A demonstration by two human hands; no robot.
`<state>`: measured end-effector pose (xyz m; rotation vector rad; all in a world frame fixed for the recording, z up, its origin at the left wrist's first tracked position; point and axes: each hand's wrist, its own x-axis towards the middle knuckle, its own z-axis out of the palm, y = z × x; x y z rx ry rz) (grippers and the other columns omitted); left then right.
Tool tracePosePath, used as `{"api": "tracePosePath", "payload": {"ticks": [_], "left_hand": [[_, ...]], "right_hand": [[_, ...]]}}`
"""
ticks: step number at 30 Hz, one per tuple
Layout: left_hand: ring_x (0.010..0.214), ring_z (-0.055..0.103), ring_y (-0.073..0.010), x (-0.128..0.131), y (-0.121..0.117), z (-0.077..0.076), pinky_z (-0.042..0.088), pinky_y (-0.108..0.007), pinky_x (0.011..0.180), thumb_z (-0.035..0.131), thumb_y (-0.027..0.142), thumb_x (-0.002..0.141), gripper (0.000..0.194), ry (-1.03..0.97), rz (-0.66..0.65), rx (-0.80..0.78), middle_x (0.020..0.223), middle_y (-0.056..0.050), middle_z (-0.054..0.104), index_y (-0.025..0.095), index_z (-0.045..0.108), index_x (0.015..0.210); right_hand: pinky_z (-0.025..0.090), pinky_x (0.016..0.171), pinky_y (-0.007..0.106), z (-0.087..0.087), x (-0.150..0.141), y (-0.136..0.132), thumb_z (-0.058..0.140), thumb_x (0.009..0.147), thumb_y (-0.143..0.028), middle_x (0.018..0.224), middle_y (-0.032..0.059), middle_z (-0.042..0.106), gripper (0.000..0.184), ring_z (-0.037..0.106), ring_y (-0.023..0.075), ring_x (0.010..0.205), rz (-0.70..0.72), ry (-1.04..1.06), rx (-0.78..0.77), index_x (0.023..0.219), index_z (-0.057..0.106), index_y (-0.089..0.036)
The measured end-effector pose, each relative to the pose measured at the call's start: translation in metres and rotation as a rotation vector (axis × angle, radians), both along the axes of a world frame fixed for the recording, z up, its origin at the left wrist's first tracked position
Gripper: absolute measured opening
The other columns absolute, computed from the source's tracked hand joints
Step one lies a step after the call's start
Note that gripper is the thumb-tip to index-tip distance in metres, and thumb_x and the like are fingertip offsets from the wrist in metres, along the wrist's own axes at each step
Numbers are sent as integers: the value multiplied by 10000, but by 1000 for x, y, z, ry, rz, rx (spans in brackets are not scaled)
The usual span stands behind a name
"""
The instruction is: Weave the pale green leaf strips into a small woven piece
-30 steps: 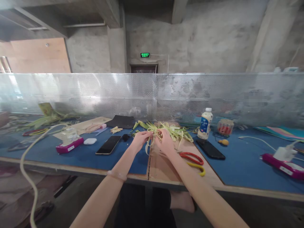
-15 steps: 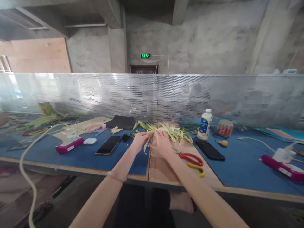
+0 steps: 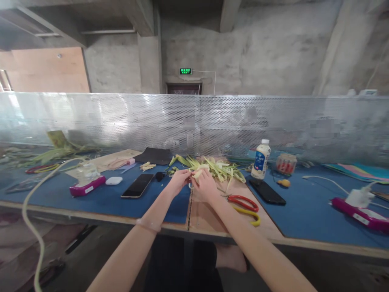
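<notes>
Pinching a pale strip (image 3: 197,173) in nearly closed fingers, left hand (image 3: 179,182) and right hand (image 3: 207,186) look mid-piece, with loose green strips (image 3: 224,170) toward the table's (image 3: 306,217) far edge apparently unworked and no finished piece discernible.

scissors over there have one red handle and one yellow (image 3: 244,203), bottle's label is blue and white (image 3: 260,159), power strips are bright magenta (image 3: 88,187), tabletop's blue (image 3: 164,205)
</notes>
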<state>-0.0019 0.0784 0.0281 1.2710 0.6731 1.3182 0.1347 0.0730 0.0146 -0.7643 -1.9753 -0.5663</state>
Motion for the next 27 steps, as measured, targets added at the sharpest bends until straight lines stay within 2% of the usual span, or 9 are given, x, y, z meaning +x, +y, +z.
{"api": "tracePosePath", "payload": {"ticks": [3,8,15,20,23,27], "left_hand": [[541,493,-86,1,-1,1,390,-220,549,697,257,601,166,-30,-40,-34,600,-7,561,125,597,614],[515,476,-57,0,0,2,329,-183,474,706,181,602,132,-52,-31,-85,586,4,552,108,614,661],[550,546,-70,-1,-4,6,395,-168,473,693,142,643,116,-105,-61,-104,666,-35,611,89,646,735],[603,601,-118,0,-1,5,478,-229,604,672,124,665,74,-121,-25,-112,634,-55,629,90,620,706],[615,603,-121,0,1,3,479,-246,634,686,148,667,109,-112,-37,-89,639,-53,629,92,609,720],[602,578,-101,0,1,1,440,-222,586,729,175,633,180,-104,-19,-69,631,-29,603,106,572,686]], "right_hand": [[412,824,373,0,0,-1,400,899,-273,866,96,579,198,500,228,915,15,79,-30,868,565,-167],[433,790,349,-3,2,3,389,900,-307,861,92,572,222,518,214,864,46,218,-138,875,560,-168],[436,731,330,-2,2,6,386,883,-346,801,83,605,259,554,201,773,64,361,-281,821,565,-168],[430,678,318,-2,2,6,391,868,-387,734,75,600,288,548,194,701,43,424,-328,745,543,-176],[426,662,307,-2,2,8,411,857,-389,730,66,598,262,543,184,686,60,484,-361,745,522,-180],[409,638,307,-3,2,10,412,854,-397,683,45,569,264,521,178,649,36,528,-364,706,486,-191]]}}
